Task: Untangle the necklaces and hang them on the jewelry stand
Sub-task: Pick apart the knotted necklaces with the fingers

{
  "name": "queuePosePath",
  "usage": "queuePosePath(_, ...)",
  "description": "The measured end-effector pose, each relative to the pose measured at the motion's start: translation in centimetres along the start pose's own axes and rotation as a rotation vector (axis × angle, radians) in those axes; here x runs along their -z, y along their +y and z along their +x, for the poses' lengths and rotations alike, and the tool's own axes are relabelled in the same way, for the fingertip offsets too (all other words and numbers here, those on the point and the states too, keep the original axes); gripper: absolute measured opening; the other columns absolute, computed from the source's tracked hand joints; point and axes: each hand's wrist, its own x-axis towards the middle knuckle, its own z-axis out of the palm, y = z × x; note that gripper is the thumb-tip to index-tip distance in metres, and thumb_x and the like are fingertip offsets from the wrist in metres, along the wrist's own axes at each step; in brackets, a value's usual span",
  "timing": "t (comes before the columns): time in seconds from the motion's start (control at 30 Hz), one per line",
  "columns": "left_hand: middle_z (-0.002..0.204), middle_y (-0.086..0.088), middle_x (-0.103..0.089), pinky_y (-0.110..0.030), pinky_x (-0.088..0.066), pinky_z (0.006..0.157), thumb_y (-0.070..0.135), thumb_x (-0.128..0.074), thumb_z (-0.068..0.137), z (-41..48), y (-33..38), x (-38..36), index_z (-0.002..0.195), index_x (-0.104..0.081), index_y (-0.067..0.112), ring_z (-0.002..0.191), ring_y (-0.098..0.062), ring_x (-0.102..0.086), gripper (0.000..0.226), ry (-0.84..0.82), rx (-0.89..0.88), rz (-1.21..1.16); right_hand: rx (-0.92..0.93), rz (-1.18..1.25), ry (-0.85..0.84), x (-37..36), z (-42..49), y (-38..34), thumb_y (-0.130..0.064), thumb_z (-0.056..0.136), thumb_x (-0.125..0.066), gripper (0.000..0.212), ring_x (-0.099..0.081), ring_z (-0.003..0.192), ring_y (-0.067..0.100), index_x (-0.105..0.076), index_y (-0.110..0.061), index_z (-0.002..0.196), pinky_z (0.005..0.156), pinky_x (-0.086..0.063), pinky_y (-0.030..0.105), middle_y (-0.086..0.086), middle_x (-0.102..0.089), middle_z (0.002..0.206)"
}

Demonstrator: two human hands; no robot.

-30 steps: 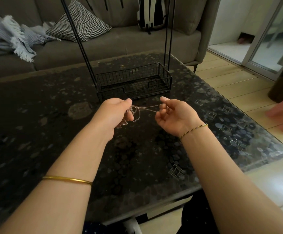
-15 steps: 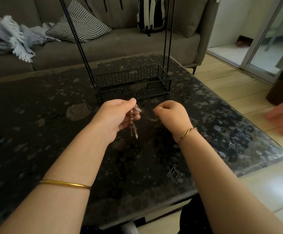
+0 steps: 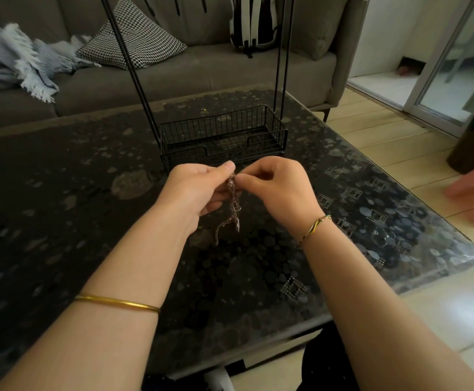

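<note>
Head view: left hand (image 3: 195,190) and right hand (image 3: 278,190) each pinch the tangled necklaces (image 3: 232,206) at the top, just before the jewelry stand (image 3: 221,136), seemingly clear of the worktop (image 3: 60,193).

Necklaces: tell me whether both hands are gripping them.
Yes, the left hand and the right hand both pinch the necklaces, which dangle in a tangle between them.

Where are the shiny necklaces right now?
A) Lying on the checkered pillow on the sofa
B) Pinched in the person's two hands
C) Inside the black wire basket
B: the necklaces dangle in a tangled bunch from the fingertips of the left hand and the right hand, held above the table in front of the wire basket.
</note>
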Motion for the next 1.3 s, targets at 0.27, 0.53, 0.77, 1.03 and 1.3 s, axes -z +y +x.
queuePosePath(0.27, 0.1, -0.005, -0.071, -0.034, -0.056, 0.082, 0.05, -0.057, 0.091, 0.46, -0.56, -0.19, 0.085, -0.068, 0.016, 0.096, -0.021, -0.066, 0.036, -0.051, 0.021, 0.156, -0.227, 0.322, -0.044, 0.32, -0.07, 0.01, -0.023, 0.093, -0.058, 0.017, -0.062, 0.075, 0.012, -0.063, -0.01, 0.084, 0.069, -0.053, 0.027, 0.0, -0.065, 0.077)
queuePosePath(0.53, 0.067, 0.003, -0.057, -0.034, -0.052, 0.078, 0.046, -0.053, 0.095, 0.3, -0.35, -0.14, 0.09, -0.061, 0.019, 0.066, -0.014, -0.063, 0.029, -0.152, 0.053, 0.063, -0.408, 0.572, -0.03, 0.44, 0.37, 0.36, -0.028, 0.097, -0.051, 0.024, -0.063, 0.068, 0.013, -0.056, -0.012, 0.08, 0.058, -0.05, 0.023, 0.0, -0.06, 0.07)
queuePosePath(0.77, 0.082, 0.001, -0.062, -0.033, -0.053, 0.076, 0.022, -0.062, 0.093, -0.02, -0.57, -0.25, 0.088, -0.063, 0.02, 0.068, -0.011, -0.064, 0.005, -0.175, -0.053, 0.131, -0.439, 0.585, 0.012, 0.28, 0.43, 0.21, -0.028, 0.098, -0.047, 0.031, -0.06, 0.065, 0.014, -0.055, -0.013, 0.072, 0.057, -0.049, 0.024, 0.0, -0.059, 0.067)
queuePosePath(1.03, 0.069, 0.001, -0.057, -0.032, -0.055, 0.069, 0.021, -0.05, 0.1, 0.08, -0.7, -0.62, 0.095, -0.06, 0.017, 0.049, -0.006, -0.054, 0.012, -0.105, -0.048, 0.158, -0.376, 0.541, 0.07, 0.25, 0.43, 0.35, -0.026, 0.099, -0.047, 0.029, -0.06, 0.067, 0.014, -0.056, -0.01, 0.076, 0.059, -0.051, 0.025, 0.003, -0.059, 0.072)
queuePosePath(1.3, 0.072, 0.001, -0.057, -0.034, -0.057, 0.075, 0.033, -0.053, 0.098, -0.28, -0.41, -0.44, 0.094, -0.063, 0.02, 0.06, -0.01, -0.057, 0.017, -0.146, -0.003, 0.129, -0.385, 0.577, 0.066, 0.23, 0.56, 0.43, -0.028, 0.099, -0.045, 0.033, -0.06, 0.068, 0.015, -0.056, -0.012, 0.072, 0.058, -0.05, 0.025, 0.003, -0.06, 0.071)
